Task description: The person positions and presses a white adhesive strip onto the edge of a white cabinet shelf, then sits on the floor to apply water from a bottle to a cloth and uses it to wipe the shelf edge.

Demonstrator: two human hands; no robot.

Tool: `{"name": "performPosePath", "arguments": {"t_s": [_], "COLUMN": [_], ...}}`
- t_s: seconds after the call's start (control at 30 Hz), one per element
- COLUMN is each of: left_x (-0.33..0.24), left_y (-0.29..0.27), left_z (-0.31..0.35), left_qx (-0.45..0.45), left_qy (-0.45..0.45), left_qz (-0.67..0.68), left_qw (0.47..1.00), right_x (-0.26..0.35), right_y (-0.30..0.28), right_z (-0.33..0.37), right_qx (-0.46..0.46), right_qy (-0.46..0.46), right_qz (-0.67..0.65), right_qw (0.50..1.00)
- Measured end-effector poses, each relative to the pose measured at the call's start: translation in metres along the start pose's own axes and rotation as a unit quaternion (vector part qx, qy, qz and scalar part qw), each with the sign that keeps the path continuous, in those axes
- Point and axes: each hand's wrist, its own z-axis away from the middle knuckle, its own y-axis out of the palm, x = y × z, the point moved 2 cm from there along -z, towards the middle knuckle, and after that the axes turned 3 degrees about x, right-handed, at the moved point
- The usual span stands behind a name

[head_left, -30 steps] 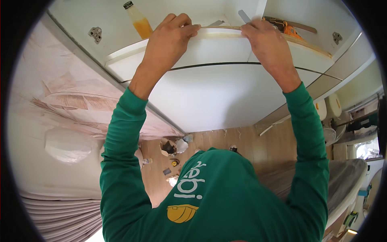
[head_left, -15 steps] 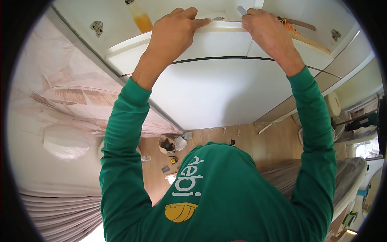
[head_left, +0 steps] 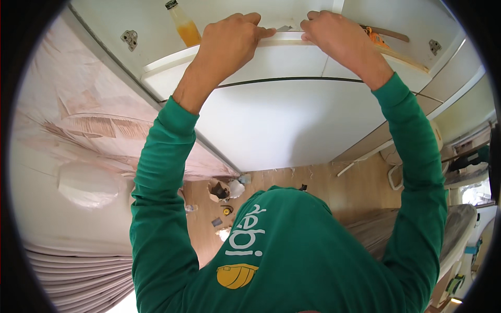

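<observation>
At the far side, both hands reach up to the white front edge (head_left: pixel 289 36) of an open white cabinet. My left hand (head_left: pixel 229 44) rests at this edge, its fingers bent and one digit stretched right along the rim. Whatever its curled fingers hold, if anything, is hidden. To the right, my right hand (head_left: pixel 339 39) is closed with its fingertips low at the same edge; the hand covers what lies in its grip. Between the hands, a small grey flat piece (head_left: pixel 284 28) shows just behind the edge.
Inside the cabinet, a bottle of orange-yellow liquid (head_left: pixel 187 28) stands left, and a brown-handled tool (head_left: pixel 386 34) lies right beside an orange item. Metal hinge plates (head_left: pixel 129 39) sit on the side walls. A paper bag (head_left: pixel 218 190) and tape measure (head_left: pixel 227 210) are on the wooden floor.
My right hand has shifted slightly left and its fingers have turned down to the edge. The grey flat strip that stuck out of it no longer shows. My left hand has moved slightly right.
</observation>
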Motion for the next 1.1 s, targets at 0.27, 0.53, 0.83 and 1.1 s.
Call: {"name": "performPosePath", "arguments": {"t_s": [0.27,0.53,0.83,1.1], "left_x": [0.002,0.0,-0.037,-0.061], "left_y": [0.001,-0.018,0.019,0.026], "left_z": [-0.009,-0.018,-0.053,-0.066], "left_qx": [0.017,0.043,-0.007,0.007], "left_qy": [-0.009,-0.005,0.014,-0.043], "left_qz": [-0.013,0.104,0.26,0.294], "left_qw": [1.0,0.994,0.966,0.955], "right_x": [-0.015,-0.052,-0.036,-0.033], "right_y": [0.009,-0.032,-0.021,0.027], "right_z": [-0.005,0.041,0.127,0.156], "right_qx": [0.052,-0.155,-0.18,-0.254], "right_qy": [0.016,0.168,0.318,0.317], "right_qz": [-0.068,-0.256,-0.366,-0.359], "right_qw": [0.996,0.939,0.856,0.84]}}
